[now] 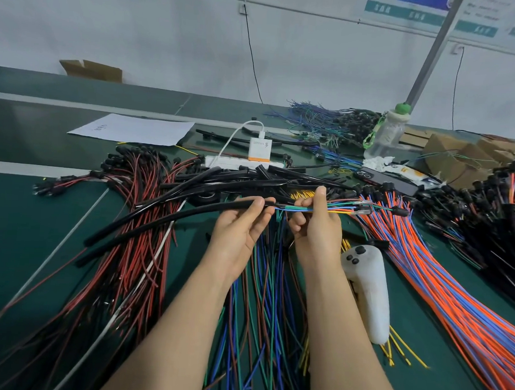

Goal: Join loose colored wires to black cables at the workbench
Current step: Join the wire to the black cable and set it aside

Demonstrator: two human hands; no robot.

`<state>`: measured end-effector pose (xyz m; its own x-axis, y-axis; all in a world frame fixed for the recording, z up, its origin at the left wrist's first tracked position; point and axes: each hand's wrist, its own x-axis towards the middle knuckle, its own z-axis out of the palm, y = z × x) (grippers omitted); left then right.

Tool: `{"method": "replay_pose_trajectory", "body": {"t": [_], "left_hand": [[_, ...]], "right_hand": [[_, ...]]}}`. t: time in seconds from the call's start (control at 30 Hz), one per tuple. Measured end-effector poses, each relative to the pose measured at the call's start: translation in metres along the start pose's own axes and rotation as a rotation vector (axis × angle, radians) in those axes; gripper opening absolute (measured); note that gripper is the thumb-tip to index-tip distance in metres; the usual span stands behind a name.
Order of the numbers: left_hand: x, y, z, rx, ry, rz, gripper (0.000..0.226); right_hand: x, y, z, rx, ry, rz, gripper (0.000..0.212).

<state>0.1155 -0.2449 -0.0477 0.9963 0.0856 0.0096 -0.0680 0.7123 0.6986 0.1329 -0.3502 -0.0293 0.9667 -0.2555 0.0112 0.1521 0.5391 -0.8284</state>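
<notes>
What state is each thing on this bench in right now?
Left hand: grips the black cable.
Black cable: one end lifted, the rest trailing on the bench.
Right hand: pinches the colored wires.
Colored wires: bunched, running from the cable's end.
Bottle: upright, capped.
Charger: plugged into the power strip.
Cardboard box: open.

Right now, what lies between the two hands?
In the head view, a short stretch of colored wires runs from the black cable in the left hand to the right hand.
</notes>
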Motion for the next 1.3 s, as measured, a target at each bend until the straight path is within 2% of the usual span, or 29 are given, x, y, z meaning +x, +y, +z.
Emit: {"method": "replay_pose_trajectory", "body": {"t": [0.27,0.53,0.73,0.9,1.0,1.1,1.2,1.3], "left_hand": [[0.001,0.002,-0.004,-0.046,-0.057,-0.011,0.016],[0.001,-0.002,-0.003,0.040,-0.139,0.031,0.009],[0.001,-0.009,-0.001,0.103,-0.149,0.017,0.017],[0.001,-0.010,0.001,0.078,-0.133,0.023,0.017],[0.001,-0.007,0.001,0.036,-0.082,0.025,0.012],[0.003,-0.002,-0.001,-0.055,-0.005,0.018,0.011],[0.003,-0.001,-0.001,-0.090,0.013,0.019,0.013],[0.003,-0.004,0.001,-0.051,0.005,0.029,0.012]], "right_hand": [[-0.003,-0.001,0.001,0.038,0.014,0.039,0.037],[-0.003,-0.003,0.000,0.047,0.114,0.065,0.036],[-0.002,0.004,0.004,-0.039,0.039,0.006,0.042],[-0.004,0.007,0.007,-0.034,-0.018,0.051,0.042],[-0.006,0.006,0.007,0.079,-0.080,0.148,0.033],[-0.004,0.000,0.005,0.300,-0.095,0.245,0.025],[0.000,-0.005,0.002,0.499,-0.059,0.236,0.022],[-0.002,-0.001,0.005,0.467,-0.037,0.200,0.028]]}}
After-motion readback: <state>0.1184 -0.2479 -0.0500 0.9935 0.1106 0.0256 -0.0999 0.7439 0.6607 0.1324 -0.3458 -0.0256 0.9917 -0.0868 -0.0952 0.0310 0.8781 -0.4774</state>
